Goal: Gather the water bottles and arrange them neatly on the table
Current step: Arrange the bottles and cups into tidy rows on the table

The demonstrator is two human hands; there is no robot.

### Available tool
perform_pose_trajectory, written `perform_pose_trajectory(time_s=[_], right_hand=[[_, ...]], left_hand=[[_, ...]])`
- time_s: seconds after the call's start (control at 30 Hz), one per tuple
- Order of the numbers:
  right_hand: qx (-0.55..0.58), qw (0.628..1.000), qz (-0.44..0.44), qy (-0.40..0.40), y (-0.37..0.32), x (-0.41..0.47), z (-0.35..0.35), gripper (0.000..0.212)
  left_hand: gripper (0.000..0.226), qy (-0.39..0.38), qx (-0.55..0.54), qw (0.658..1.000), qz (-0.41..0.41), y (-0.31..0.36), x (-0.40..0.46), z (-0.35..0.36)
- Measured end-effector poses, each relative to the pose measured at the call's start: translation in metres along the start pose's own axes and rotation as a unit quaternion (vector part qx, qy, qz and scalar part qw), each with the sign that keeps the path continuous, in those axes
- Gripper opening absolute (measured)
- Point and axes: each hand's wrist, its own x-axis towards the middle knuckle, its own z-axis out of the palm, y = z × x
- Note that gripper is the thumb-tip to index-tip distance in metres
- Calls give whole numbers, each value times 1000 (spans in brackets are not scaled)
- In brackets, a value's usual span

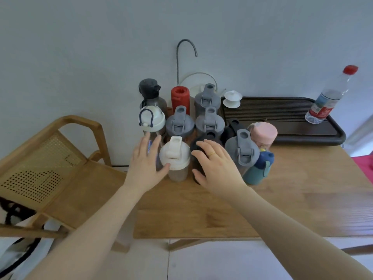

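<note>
My left hand (145, 163) is on the white-lid bottle (175, 158), thumb pressed to the lid's near rim, fingers spread flat along its left side, not wrapped shut. My right hand (214, 168) cups the black bottle (203, 142) just beside it, fingers over the cap, thumb curled round the body in a loose grasp. There's a gold ring (212, 154) on that hand.

Both bottles stand upright at the front of a tight cluster on the table (282, 199), toward its left back corner. Behind them sit two grey-lid bottles (179, 123) side by side, a third grey one further back, plus a red bottle (180, 99), a dark one with a black cap (149, 91) and a white-cap bottle with a blue loop (151, 120). To my right a big grey-lid bottle (243, 150) stands touching a pink one (263, 133) and a tilted teal bottle (258, 168).

Well apart, a clear bottle with a red cap (331, 93) stands on the dark tray (282, 118). A wooden chair (60, 158) sits left of the table.
</note>
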Motion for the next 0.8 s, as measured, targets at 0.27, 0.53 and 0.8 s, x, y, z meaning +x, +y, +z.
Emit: perform_pose_trajectory(time_s=[0.27, 0.53, 0.8], right_hand=[[-6, 991, 11, -135, -41, 33, 34, 40], [-166, 986, 11, -6, -48, 37, 68, 40], [-133, 991, 33, -14, -49, 20, 45, 58]], left_hand=[[72, -80, -5, 997, -12, -34, 16, 1], [64, -44, -56, 997, 24, -48, 25, 7], [81, -82, -21, 995, 48, -56, 18, -2]])
